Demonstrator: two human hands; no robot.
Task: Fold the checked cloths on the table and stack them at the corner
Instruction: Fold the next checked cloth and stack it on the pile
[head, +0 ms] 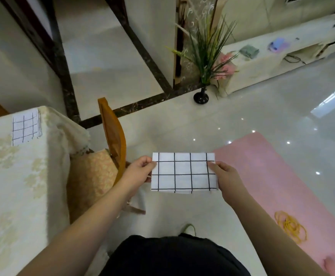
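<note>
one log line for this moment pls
left hand: pinches checked cloth | right hand: pinches same | cloth: folded, midair | folded cloth: table corner

I am counting two checked cloths: one folded cloth [183, 172] being held in the air by two hands, the left hand [140, 170] and the right hand [227, 176], and one folded cloth on the table corner [25, 129]. I am also seeing one table [13, 186], one wooden chair [112, 136], one pink mat [282, 176], one black vase [201, 96] and one pile of yellow rubber bands [290, 226].
</note>
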